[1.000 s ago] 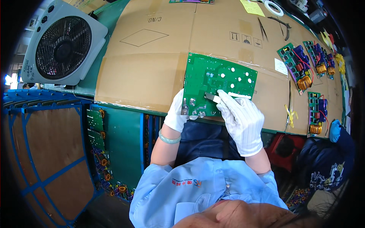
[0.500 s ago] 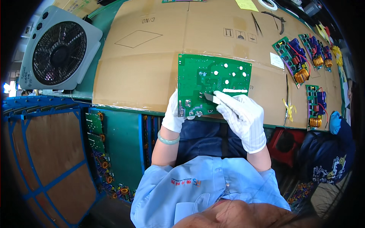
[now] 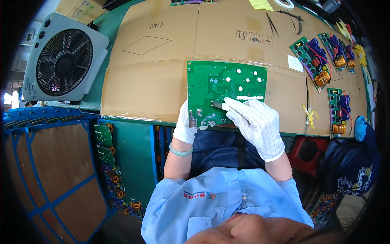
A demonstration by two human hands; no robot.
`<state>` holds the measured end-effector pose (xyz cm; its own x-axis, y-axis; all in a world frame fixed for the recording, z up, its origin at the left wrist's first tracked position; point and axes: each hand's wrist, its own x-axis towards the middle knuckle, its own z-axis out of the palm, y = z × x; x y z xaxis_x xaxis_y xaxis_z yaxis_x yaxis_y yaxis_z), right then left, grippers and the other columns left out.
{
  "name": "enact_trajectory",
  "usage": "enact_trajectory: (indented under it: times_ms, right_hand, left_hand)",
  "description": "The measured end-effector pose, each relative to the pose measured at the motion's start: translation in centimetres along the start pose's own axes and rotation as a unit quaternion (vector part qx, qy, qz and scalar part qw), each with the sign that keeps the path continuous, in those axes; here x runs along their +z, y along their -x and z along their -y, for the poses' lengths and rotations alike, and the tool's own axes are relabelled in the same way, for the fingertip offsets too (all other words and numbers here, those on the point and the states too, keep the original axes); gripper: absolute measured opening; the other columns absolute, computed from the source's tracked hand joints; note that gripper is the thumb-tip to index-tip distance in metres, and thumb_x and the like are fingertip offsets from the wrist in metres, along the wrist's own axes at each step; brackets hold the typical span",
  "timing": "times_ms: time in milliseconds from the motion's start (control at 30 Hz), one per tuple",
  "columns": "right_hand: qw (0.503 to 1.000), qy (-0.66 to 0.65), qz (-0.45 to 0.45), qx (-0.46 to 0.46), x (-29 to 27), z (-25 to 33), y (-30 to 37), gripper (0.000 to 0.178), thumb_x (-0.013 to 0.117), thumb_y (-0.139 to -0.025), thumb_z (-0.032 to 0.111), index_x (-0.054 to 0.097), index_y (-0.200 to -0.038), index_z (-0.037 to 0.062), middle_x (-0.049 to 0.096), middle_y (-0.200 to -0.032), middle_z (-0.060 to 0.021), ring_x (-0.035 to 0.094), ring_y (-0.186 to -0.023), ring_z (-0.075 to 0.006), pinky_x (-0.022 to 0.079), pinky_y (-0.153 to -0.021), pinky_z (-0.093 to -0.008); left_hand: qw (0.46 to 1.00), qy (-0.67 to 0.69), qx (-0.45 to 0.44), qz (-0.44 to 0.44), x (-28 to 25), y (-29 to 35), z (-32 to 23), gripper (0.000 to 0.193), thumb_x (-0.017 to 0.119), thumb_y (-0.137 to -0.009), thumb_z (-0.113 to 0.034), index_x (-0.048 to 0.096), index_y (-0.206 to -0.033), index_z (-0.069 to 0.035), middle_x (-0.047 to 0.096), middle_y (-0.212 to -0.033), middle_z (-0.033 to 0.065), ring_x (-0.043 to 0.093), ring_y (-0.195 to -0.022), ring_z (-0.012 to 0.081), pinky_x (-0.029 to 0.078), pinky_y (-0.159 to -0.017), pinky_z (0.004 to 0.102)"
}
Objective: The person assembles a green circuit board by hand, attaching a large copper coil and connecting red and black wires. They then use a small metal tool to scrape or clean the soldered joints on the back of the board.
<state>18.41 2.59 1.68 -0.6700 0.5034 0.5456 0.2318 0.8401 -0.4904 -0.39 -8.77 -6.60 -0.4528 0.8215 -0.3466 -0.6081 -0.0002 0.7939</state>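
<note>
A green circuit board [image 3: 203, 83] is held up in front of me, its solder side with white blobs and a white strip facing me. My left hand [image 3: 185, 125], in a white glove, grips the lower left edge of the board; most of its fingers are hidden behind it. In my right hand [image 3: 260, 128], gloved in white with thin stripes, is a small flat grey blade [image 3: 217, 105], pinched between the fingers. The blade's tip lies at solder joints in the lower middle of the board.
Flattened cardboard [image 3: 146, 89] covers the bench. A grey fan [image 3: 65, 61] stands at the left. Several assembled circuit boards [image 3: 313, 63] lie at the right, near tweezers [image 3: 272, 24], pliers [image 3: 298, 22] and a tape roll [image 3: 285, 3]. A blue-framed rack [image 3: 61, 162] stands lower left.
My right hand and the blade have shifted slightly left and down across the board. The board sits a little lower and further left in view.
</note>
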Motion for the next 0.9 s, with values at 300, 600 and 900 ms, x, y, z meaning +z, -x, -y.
enact_trajectory:
  times_ms: [300, 600, 900]
  right_hand:
    - [0.999, 0.044, -0.014, 0.023, 0.3, 0.5, 0.5, 0.031, 0.077, -0.084, 0.022, 0.075, -0.115, 0.0172, 0.056, -0.072, -0.0023, 0.056, -0.061, -0.0195, 0.045, -0.052, -0.0321]
    - [0.999, 0.022, -0.039, 0.018, 0.7, 0.7, 0.6, 0.033, 0.077, -0.083, 0.021, 0.075, -0.115, 0.0159, 0.056, -0.070, -0.0029, 0.058, -0.062, -0.0199, 0.046, -0.052, -0.0324]
    - [0.993, 0.056, -0.033, 0.095, -4.1, -1.1, 3.9, 0.031, 0.076, -0.085, 0.020, 0.074, -0.114, 0.0088, 0.066, -0.076, -0.0060, 0.063, -0.064, -0.0231, 0.051, -0.057, -0.0340]
  left_hand:
    - [0.998, 0.000, -0.027, -0.053, 1.2, 0.3, -0.7, 0.028, 0.050, -0.104, -0.031, 0.061, -0.112, -0.007, 0.069, -0.089, 0.0063, 0.066, -0.063, 0.0163, 0.049, -0.041, 0.0272]
    - [0.996, 0.012, -0.040, -0.084, 1.2, 0.5, -1.1, 0.034, 0.047, -0.103, -0.036, 0.060, -0.110, -0.006, 0.068, -0.086, 0.0084, 0.063, -0.052, 0.0190, 0.044, -0.034, 0.0273]
    - [0.993, 0.089, -0.050, -0.054, -0.7, 1.9, -0.1, 0.041, 0.047, -0.101, -0.040, 0.063, -0.119, -0.006, 0.071, -0.101, 0.0113, 0.071, -0.080, 0.0260, 0.061, -0.061, 0.0372]
